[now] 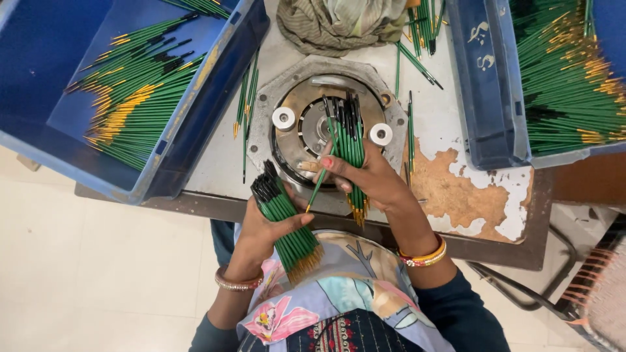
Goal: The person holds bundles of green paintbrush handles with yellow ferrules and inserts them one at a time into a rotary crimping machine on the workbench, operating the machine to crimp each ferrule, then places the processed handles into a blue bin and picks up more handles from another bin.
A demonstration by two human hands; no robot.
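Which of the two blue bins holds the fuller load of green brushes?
The blue bin on the right: its brushes are heaped densely, while the left blue bin shows much bare floor.

The left hand (264, 228) is gripping a thick bundle of green brushes (287, 225), black tips pointing away from the person, gold ends toward the body. The right hand (368, 179) is holding a smaller bunch of brushes (352, 153) over a round metal fixture (313, 104) that is sitting on the worn surface (456, 189); one single brush (321, 182) is slanting between its fingers. Blue bins are standing at the left (195, 104) and the right (489, 85), both holding more green brushes. Loose brushes (246, 104) are lying beside the fixture, and a crumpled cloth (339, 23) is lying behind it
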